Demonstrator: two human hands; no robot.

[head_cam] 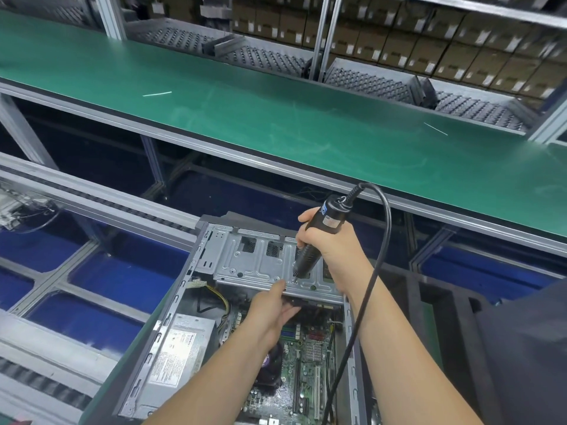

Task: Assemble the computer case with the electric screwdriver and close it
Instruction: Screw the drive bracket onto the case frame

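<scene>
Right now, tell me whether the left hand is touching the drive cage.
Touching. The head view shows the left hand with its thumb lying on the front edge of the drive cage, beside the electric screwdriver tip.

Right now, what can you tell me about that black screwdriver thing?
The electric screwdriver is a slim black tool with a label near its top and a thick black cable looping from its upper end. The right hand grips its body. It stands nearly upright, tip down on the grey metal drive cage inside the open computer case.
</scene>
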